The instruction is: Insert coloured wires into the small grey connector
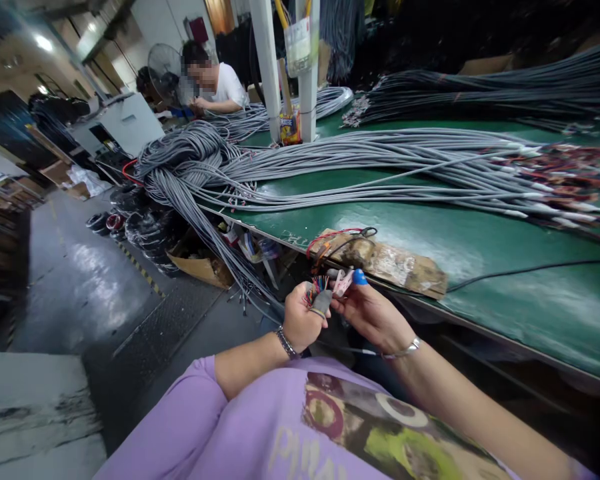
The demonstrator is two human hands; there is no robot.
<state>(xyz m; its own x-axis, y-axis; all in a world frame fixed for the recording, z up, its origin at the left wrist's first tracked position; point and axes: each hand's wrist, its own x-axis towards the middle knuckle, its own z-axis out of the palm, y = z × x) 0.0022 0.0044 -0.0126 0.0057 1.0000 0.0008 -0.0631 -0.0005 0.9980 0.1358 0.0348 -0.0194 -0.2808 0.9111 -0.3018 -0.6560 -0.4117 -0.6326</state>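
Note:
My left hand [301, 323] is closed around a bunch of thin multicoloured wires [320, 283], whose ends stick up above the fist. A grey cover [323, 301] sits at the thumb of this hand. Close beside it on the right, my right hand [373, 313] pinches a small pale pink and white plastic piece [343, 284], its exact kind too small to make out. A blue finger cot [360, 277] covers one fingertip of that hand. Both hands are in front of the bench edge, almost touching. A grey cable passes below them, partly hidden.
A worn wooden block [395, 263] with red and black leads lies along the edge of the green bench [505, 267]. Long grey cables [355, 163] run across it and hang off the left side. Behind a white post [307, 80] a co-worker [225, 87] sits.

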